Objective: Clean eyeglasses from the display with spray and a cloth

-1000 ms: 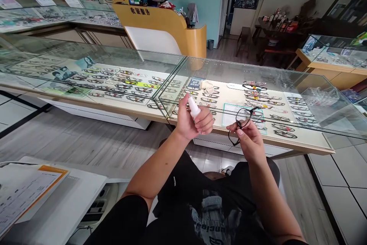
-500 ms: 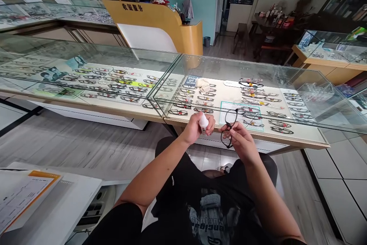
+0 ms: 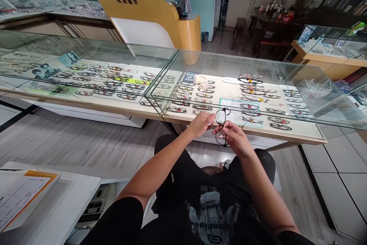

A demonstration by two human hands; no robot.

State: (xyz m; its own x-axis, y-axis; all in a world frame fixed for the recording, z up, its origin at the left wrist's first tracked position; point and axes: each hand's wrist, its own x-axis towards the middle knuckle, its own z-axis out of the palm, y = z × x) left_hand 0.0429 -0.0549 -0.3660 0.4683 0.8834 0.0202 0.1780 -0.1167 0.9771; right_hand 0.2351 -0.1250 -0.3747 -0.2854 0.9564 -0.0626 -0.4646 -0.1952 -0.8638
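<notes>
My right hand (image 3: pixel 237 140) pinches a pair of black-framed eyeglasses (image 3: pixel 216 138) near the bridge. The glasses stand on end, one lens above the other, with a temple arm at the top. Close to the upper lens, my left hand (image 3: pixel 200 124) is closed around a small white bottle (image 3: pixel 210 126). Only a sliver of the bottle shows past the fingers, and its nozzle is hard to make out. Both hands are over my lap, just in front of the display case's near edge.
A long glass display case (image 3: pixel 183 120) with rows of eyeglasses runs across in front of me. At my left is a white table (image 3: pixel 77 187) with a paper form (image 3: pixel 21 195). A yellow counter (image 3: pixel 143 10) stands behind the case, and a stool (image 3: pixel 240 33) farther back.
The left hand has turned the bottle from upright toward the glasses, so it is now mostly hidden. The right hand has brought the glasses left, closer to it.
</notes>
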